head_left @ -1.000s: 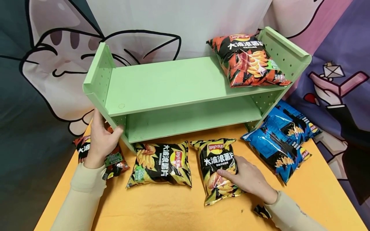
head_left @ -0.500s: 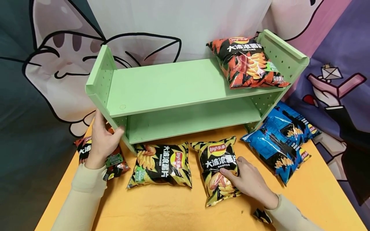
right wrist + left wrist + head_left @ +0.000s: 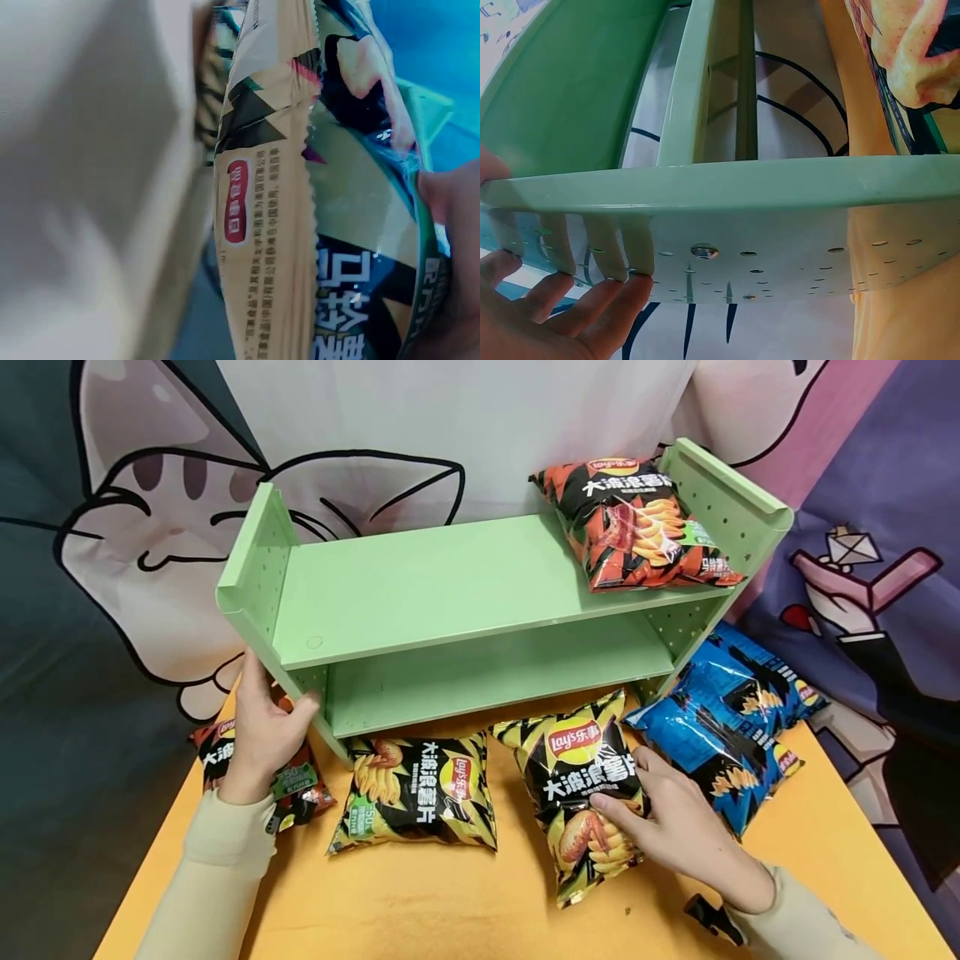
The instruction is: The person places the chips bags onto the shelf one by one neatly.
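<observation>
My right hand [image 3: 686, 818] holds a yellow-and-black bag of potato chips [image 3: 581, 793] by its right side, thumb on the front. The right wrist view shows the back seam of this chip bag [image 3: 270, 225]. My left hand [image 3: 270, 727] grips the left side panel of a two-tier green shelf [image 3: 420, 585]. In the left wrist view its fingertips [image 3: 634, 289] press the outer face of the perforated panel [image 3: 780, 184], with the thumb over the edge. A second yellow-and-black chip bag [image 3: 420, 789] lies on the table, in front of the shelf.
A red-and-black chip bag [image 3: 637, 527] rests at the right end of the top tier. Blue chip bags [image 3: 720, 743] lie right of the shelf. Another red bag [image 3: 300, 785] lies under my left forearm. A small black piece [image 3: 712, 917] is by my right sleeve on the orange tabletop [image 3: 420, 910].
My right hand has tilted the yellow chip bag and drawn it slightly up and to the right, its top now leaning right. The left hand stays on the shelf panel.
</observation>
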A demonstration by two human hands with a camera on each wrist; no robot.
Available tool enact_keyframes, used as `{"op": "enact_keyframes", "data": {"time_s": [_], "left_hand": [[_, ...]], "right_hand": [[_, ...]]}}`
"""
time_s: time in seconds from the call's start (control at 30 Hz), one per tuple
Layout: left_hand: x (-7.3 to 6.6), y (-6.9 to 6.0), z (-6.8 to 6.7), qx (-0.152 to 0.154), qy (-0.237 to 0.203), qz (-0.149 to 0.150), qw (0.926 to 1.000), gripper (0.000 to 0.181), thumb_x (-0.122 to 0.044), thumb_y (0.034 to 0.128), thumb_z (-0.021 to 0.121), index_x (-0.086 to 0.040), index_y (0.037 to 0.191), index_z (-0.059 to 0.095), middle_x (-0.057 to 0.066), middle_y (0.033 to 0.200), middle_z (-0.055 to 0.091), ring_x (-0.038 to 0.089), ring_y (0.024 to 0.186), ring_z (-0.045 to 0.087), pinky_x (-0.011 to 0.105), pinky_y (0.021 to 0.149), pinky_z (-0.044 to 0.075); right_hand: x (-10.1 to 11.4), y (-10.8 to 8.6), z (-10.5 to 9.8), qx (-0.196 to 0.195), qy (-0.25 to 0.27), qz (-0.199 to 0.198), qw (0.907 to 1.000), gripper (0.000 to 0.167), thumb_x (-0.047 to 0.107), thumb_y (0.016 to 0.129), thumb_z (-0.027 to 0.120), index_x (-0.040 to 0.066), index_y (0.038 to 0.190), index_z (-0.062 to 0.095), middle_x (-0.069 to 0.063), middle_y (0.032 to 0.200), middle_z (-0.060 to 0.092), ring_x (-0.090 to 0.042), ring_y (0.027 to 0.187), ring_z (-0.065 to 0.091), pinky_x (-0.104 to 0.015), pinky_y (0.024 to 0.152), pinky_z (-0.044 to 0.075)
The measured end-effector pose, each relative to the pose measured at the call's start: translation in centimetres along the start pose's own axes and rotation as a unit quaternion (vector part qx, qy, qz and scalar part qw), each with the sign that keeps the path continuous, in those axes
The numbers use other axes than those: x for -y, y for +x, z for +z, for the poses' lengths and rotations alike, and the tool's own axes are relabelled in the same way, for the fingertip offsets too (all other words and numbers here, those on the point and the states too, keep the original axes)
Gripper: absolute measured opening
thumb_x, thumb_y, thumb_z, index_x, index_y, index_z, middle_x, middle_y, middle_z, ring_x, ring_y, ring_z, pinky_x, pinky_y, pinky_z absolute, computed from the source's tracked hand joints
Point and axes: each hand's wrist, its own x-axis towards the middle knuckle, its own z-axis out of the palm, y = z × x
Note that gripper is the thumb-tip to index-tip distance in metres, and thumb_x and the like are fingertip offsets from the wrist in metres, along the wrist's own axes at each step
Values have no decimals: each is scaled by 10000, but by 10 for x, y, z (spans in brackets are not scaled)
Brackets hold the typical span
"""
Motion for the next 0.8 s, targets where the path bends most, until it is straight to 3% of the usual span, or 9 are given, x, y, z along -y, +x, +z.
{"op": "enact_keyframes", "data": {"time_s": [0.03, 0.1, 0.2, 0.3, 0.43, 0.53, 0.67, 0.8], "left_hand": [[-2, 0, 1, -15, 7, -9, 10000, 851, 135, 721, 573, -93, 1534, 464, -40, 1385, 571, 128, 1191, 570, 234, 979, 446], [-8, -1, 2, -49, 16, -30, 10000, 837, 148, 722, 565, -73, 1524, 472, -74, 1365, 570, 116, 1157, 575, 233, 956, 454], [-21, 0, 4, -66, 7, -3, 10000, 816, 154, 721, 559, -49, 1508, 484, -110, 1347, 565, 102, 1140, 575, 220, 949, 455], [-15, 1, 2, -39, -7, 42, 10000, 826, 146, 718, 570, -73, 1510, 487, -69, 1355, 580, 118, 1142, 582, 217, 946, 464], [3, 0, -2, -55, -2, 34, 10000, 856, 131, 705, 591, -122, 1516, 488, -2, 1369, 594, 149, 1143, 591, 223, 938, 476], [4, 0, -2, -72, -22, 14, 10000, 862, 128, 702, 590, -128, 1518, 487, 5, 1372, 595, 149, 1147, 593, 221, 943, 476], [5, 0, -1, -51, -28, 5, 10000, 872, 137, 705, 591, -131, 1527, 478, 12, 1379, 595, 144, 1150, 601, 214, 936, 481], [4, 0, 0, -24, 32, 35, 10000, 876, 145, 705, 588, -120, 1532, 470, 13, 1387, 586, 130, 1148, 595, 206, 929, 480]], "right_hand": [[3, -1, -7, 25, 35, -68, 10000, 762, 470, 931, 731, -185, 1302, 607, -412, 1486, 450, -565, 1382, 459, -695, 1049, 422], [9, -1, -21, -10, 54, -256, 9997, 829, 459, 919, 748, -190, 1385, 525, -401, 1515, 421, -550, 1412, 432, -691, 1060, 413], [19, 2, -39, -223, 112, -608, 9978, 852, 418, 893, 787, -153, 1447, 483, -372, 1523, 441, -527, 1416, 445, -690, 1050, 419], [30, 10, -57, -592, 189, -1089, 9921, 800, 348, 858, 834, -115, 1435, 529, -340, 1458, 538, -492, 1357, 532, -662, 1021, 456], [52, 31, -85, -935, 364, -1787, 9788, 676, 231, 819, 869, 57, 1418, 608, -108, 1340, 678, -256, 1227, 656, -377, 1029, 518], [71, 48, -105, -1082, 493, -2137, 9696, 646, 195, 816, 866, 198, 1412, 616, 40, 1274, 694, -111, 1139, 660, -179, 988, 465], [91, 71, -128, -1325, 534, -2304, 9625, 538, 215, 835, 854, 202, 1340, 668, 52, 1219, 721, -87, 1086, 673, -139, 959, 450], [106, 93, -145, -1462, 519, -2221, 9626, 435, 249, 862, 836, 175, 1272, 711, 42, 1184, 753, -101, 1054, 688, -154, 943, 451]]}}
